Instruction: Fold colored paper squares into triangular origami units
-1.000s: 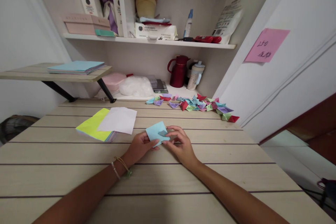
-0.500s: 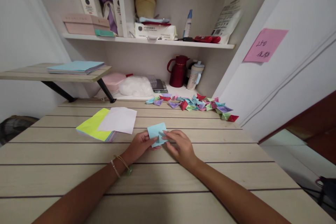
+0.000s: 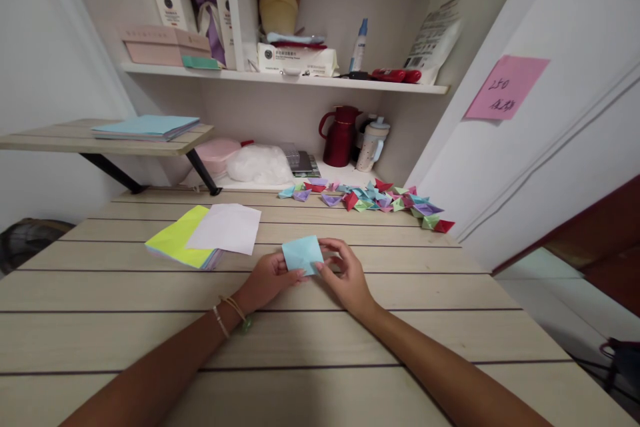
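Observation:
A small light-blue square of folded paper (image 3: 302, 253) is held just above the wooden table (image 3: 310, 333). My left hand (image 3: 267, 280) pinches its lower left edge, a bracelet on that wrist. My right hand (image 3: 345, 273) pinches its lower right corner, fingers curled. To the left lies a stack of coloured paper (image 3: 180, 245) with a yellow sheet showing and a white sheet (image 3: 226, 229) on top.
A heap of folded coloured paper pieces (image 3: 380, 202) lies at the table's far edge. Behind stand a red jug (image 3: 341, 136), a white cup (image 3: 373, 143) and a pink box (image 3: 217, 153). A side shelf (image 3: 105, 140) carries blue paper. A pink note (image 3: 506, 87) sticks to the right wall.
The blue paper now looks a flatter, smaller square than a second ago. Both hands have shifted slightly on its lower edge.

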